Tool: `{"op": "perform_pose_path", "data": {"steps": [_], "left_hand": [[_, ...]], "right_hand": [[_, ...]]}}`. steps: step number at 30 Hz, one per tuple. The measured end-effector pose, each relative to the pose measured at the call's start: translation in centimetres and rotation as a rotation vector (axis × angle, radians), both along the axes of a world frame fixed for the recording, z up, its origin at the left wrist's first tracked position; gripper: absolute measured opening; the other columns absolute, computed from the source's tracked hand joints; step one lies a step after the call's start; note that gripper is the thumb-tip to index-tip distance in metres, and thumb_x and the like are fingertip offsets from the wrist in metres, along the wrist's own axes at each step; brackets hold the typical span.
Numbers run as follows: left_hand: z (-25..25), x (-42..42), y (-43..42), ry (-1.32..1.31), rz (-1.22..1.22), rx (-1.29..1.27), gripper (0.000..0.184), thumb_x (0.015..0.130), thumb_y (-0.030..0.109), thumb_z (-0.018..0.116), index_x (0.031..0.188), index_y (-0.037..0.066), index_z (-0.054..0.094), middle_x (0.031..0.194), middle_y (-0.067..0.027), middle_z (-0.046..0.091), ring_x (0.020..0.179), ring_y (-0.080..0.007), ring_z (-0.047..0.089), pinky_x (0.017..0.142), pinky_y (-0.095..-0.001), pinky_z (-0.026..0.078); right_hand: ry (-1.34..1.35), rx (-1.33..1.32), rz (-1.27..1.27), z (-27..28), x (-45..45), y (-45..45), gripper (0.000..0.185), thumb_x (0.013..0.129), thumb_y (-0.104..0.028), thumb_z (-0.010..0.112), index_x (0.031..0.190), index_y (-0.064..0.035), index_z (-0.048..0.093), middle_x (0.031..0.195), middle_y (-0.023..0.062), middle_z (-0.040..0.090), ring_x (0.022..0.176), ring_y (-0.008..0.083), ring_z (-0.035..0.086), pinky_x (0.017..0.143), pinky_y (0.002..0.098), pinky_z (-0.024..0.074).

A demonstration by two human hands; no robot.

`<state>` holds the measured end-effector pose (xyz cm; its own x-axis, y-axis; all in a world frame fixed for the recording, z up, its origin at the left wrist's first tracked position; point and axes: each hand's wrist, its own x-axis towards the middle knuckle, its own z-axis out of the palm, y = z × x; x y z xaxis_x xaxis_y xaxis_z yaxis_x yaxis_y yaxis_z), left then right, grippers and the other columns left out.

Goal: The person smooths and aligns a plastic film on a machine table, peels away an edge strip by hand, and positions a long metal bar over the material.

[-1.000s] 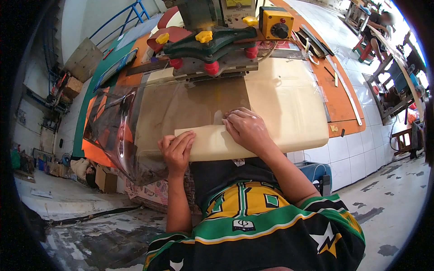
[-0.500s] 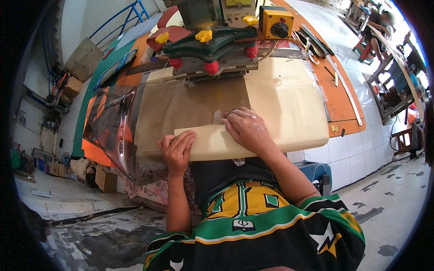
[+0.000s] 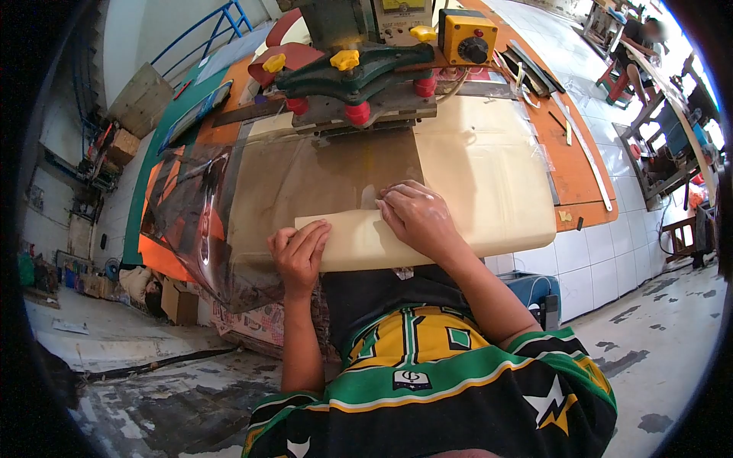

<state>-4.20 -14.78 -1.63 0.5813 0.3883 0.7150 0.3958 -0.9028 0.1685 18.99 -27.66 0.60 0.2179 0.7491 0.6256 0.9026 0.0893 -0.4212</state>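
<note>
A cream-coloured sheet (image 3: 489, 210) spreads over the worktable in front of me, its near part curving down over the table's edge. My left hand (image 3: 298, 256) pinches the left end of a folded-back cream flap, fingers bent together over its edge. Further right, my right hand (image 3: 416, 217) is closed at the top edge of the same flap; its curled fingertips hide the exact grip. Between and beyond the hands lies a clear, brownish plastic sheet (image 3: 313, 168), which drapes off the table to the left. Above it stands a press head (image 3: 363, 114) with a flat metal plate.
Yellow knobs (image 3: 345, 60) and red spacers (image 3: 356, 114) sit on the press, with a yellow control box (image 3: 467, 40) at its right. A long pale strip (image 3: 588, 156) rests on the orange tabletop (image 3: 573, 183). A blue container (image 3: 531, 294) stands below. A person (image 3: 637, 46) sits far right.
</note>
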Motion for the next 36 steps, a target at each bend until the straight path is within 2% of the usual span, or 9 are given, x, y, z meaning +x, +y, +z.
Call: {"op": "perform_pose_path", "data": {"steps": [4, 7, 9, 12, 21, 28, 33, 34, 36], "left_hand": [[-0.1, -0.2, 0.1, 0.014, -0.001, 0.002, 0.018, 0.094, 0.027, 0.072, 0.103, 0.016, 0.082, 0.109, 0.0089, 0.078, 0.086, -0.0173, 0.054, 0.088, -0.0334, 0.039], [0.2, 0.1, 0.2, 0.036, 0.017, 0.000, 0.025, 0.099, 0.033, 0.067, 0.111, 0.016, 0.081, 0.117, 0.0069, 0.076, 0.097, -0.0190, 0.059, 0.094, -0.0356, 0.040], [0.8, 0.7, 0.1, 0.031, 0.070, 0.009, 0.037, 0.103, 0.041, 0.057, 0.119, 0.015, 0.077, 0.126, 0.0016, 0.073, 0.112, -0.0250, 0.059, 0.102, -0.0422, 0.040], [0.2, 0.4, 0.5, 0.060, 0.051, -0.029, 0.042, 0.105, 0.044, 0.051, 0.123, 0.014, 0.075, 0.129, -0.0002, 0.072, 0.119, -0.0268, 0.058, 0.105, -0.0439, 0.039], [0.0, -0.1, 0.4, 0.079, -0.003, -0.037, 0.030, 0.104, 0.031, 0.056, 0.114, 0.013, 0.078, 0.118, 0.0017, 0.075, 0.112, -0.0241, 0.060, 0.104, -0.0430, 0.038], [0.1, -0.1, 0.2, 0.060, -0.022, -0.022, 0.026, 0.103, 0.029, 0.060, 0.112, 0.013, 0.078, 0.118, 0.0024, 0.075, 0.110, -0.0232, 0.061, 0.103, -0.0418, 0.038], [0.5, -0.1, 0.3, 0.087, -0.020, -0.001, 0.029, 0.103, 0.033, 0.060, 0.119, 0.016, 0.077, 0.128, 0.0038, 0.073, 0.122, -0.0202, 0.061, 0.104, -0.0388, 0.039], [0.7, 0.0, 0.3, 0.088, -0.020, -0.001, 0.029, 0.103, 0.033, 0.060, 0.119, 0.016, 0.077, 0.128, 0.0038, 0.073, 0.122, -0.0202, 0.061, 0.104, -0.0388, 0.039], [1.2, 0.2, 0.2, 0.137, 0.013, -0.049, 0.038, 0.105, 0.038, 0.056, 0.131, 0.016, 0.071, 0.140, 0.0001, 0.066, 0.135, -0.0235, 0.056, 0.112, -0.0427, 0.036]], "right_hand": [[0.003, 0.001, 0.002, 0.0, 0.0, 0.0, 0.015, 0.093, -0.017, 0.069, 0.090, -0.0030, 0.073, 0.097, 0.0132, 0.075, 0.096, 0.0302, 0.071, 0.085, 0.0414, 0.0574], [0.006, -0.002, 0.007, 0.3, 0.0, 0.0, 0.015, 0.093, -0.017, 0.069, 0.090, -0.0029, 0.073, 0.096, 0.0129, 0.075, 0.095, 0.0301, 0.070, 0.084, 0.0415, 0.0573], [0.010, 0.000, 0.011, 0.3, 0.0, 0.0, 0.015, 0.093, -0.017, 0.069, 0.089, -0.0029, 0.072, 0.096, 0.0128, 0.075, 0.094, 0.0300, 0.070, 0.084, 0.0415, 0.0573], [0.002, 0.008, 0.009, 0.2, 0.0, 0.0, 0.015, 0.093, -0.017, 0.069, 0.089, -0.0027, 0.072, 0.095, 0.0130, 0.074, 0.094, 0.0303, 0.070, 0.084, 0.0415, 0.0571], [0.010, 0.009, 0.012, 0.2, 0.0, 0.0, 0.015, 0.092, -0.016, 0.068, 0.089, -0.0021, 0.072, 0.096, 0.0136, 0.075, 0.095, 0.0306, 0.070, 0.085, 0.0417, 0.0574], [-0.001, 0.022, 0.004, 0.0, 0.0, 0.1, 0.015, 0.092, -0.017, 0.069, 0.089, -0.0022, 0.072, 0.096, 0.0138, 0.075, 0.095, 0.0303, 0.071, 0.085, 0.0411, 0.0575], [0.003, 0.012, -0.002, 0.0, 0.0, 0.0, 0.016, 0.093, -0.018, 0.070, 0.090, -0.0024, 0.072, 0.097, 0.0133, 0.075, 0.096, 0.0307, 0.071, 0.086, 0.0417, 0.0572], [0.021, -0.010, -0.010, 0.3, -0.1, -0.1, 0.018, 0.093, -0.020, 0.070, 0.095, -0.0022, 0.072, 0.103, 0.0139, 0.075, 0.101, 0.0312, 0.071, 0.090, 0.0422, 0.0563], [0.041, -0.033, -0.017, 0.3, -0.2, 0.0, 0.021, 0.094, -0.022, 0.071, 0.100, -0.0019, 0.073, 0.108, 0.0145, 0.075, 0.106, 0.0316, 0.070, 0.094, 0.0426, 0.0555]]}}
